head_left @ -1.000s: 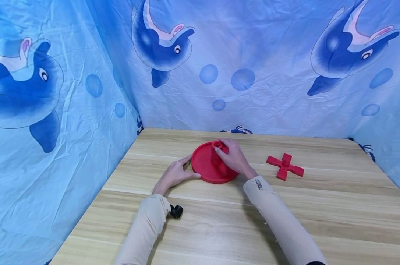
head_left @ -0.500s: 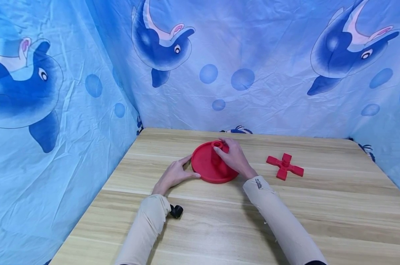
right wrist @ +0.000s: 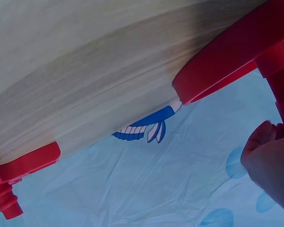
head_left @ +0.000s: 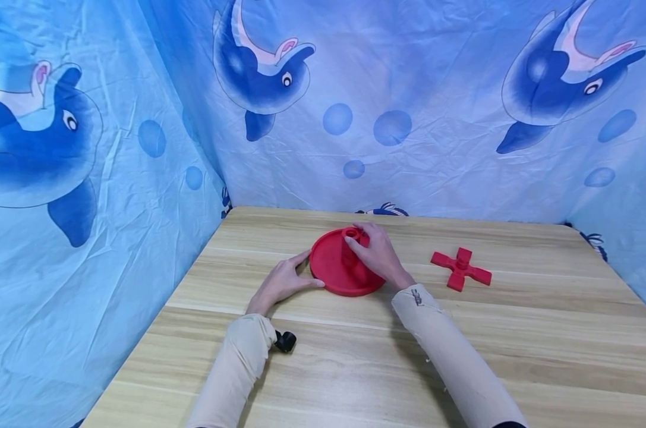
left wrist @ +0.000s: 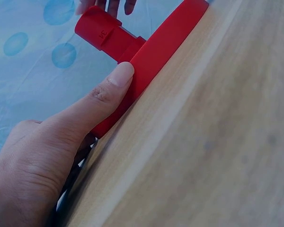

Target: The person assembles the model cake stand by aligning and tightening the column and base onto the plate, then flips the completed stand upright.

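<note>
A shallow round red tray (head_left: 330, 264) with a raised rim lies on the wooden table. My left hand (head_left: 281, 282) holds its left side, thumb on the near rim and fingers farther back; in the left wrist view the thumb (left wrist: 109, 87) presses the outer wall. From the tray rises a hollow red post (left wrist: 102, 33), upright, wider at its top and marked with small digits. Fingers and thumb of my right hand (head_left: 377, 254) grip this post near the top, partly hiding it. The right wrist view catches the tray's underside edge (right wrist: 217, 61) and the curled right hand (right wrist: 270, 156).
To the right of the tray lies a four-armed red cross piece (head_left: 458, 270) with a ridged stub (right wrist: 8, 202) at its centre. Blue dolphin-print cloth (head_left: 365, 160) stands behind the table and along its sides. A small black device (head_left: 286, 342) sits at the left wrist.
</note>
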Motion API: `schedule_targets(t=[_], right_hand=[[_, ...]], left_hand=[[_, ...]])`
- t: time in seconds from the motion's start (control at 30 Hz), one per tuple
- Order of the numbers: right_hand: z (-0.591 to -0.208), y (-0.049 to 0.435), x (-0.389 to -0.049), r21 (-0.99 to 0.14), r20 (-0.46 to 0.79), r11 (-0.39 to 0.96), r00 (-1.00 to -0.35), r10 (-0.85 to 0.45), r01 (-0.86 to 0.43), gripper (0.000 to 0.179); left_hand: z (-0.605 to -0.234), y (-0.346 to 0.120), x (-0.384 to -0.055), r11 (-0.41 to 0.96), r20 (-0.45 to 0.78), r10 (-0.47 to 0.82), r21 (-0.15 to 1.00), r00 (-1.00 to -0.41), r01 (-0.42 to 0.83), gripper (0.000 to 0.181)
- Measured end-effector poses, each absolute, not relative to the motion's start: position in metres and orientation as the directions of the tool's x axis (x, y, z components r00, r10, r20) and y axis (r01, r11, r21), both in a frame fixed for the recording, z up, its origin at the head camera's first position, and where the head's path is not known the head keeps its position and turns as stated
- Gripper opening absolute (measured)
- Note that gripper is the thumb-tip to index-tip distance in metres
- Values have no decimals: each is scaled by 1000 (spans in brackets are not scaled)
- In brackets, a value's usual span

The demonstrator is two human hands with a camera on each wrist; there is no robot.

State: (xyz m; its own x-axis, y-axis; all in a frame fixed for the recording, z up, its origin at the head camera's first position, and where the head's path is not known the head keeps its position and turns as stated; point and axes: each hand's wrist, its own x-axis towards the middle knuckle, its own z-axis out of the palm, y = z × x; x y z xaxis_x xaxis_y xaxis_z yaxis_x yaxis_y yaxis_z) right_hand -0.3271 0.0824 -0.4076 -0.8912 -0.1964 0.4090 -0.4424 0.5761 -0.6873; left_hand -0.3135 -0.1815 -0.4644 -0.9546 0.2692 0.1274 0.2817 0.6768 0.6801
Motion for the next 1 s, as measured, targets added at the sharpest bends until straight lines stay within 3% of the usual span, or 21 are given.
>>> schedule_targets(t=[0.3,0.77,1.0], right_hand=[[-409,84,-329,-692,432,541,-875,-219,-477,43],[-410,83,-330,-764,373,491,-908,-192,-418,42],[-409,89,-329,-809,323,458,-929,-179,-369,51]], left_hand=[[-462,-181,-313,690,120,270,668,-955,279,104],[-462,-180,-312,684,116,269,676,-956,274,104],[-462,-181,-312,681,115,268,680,-957,272,105]])
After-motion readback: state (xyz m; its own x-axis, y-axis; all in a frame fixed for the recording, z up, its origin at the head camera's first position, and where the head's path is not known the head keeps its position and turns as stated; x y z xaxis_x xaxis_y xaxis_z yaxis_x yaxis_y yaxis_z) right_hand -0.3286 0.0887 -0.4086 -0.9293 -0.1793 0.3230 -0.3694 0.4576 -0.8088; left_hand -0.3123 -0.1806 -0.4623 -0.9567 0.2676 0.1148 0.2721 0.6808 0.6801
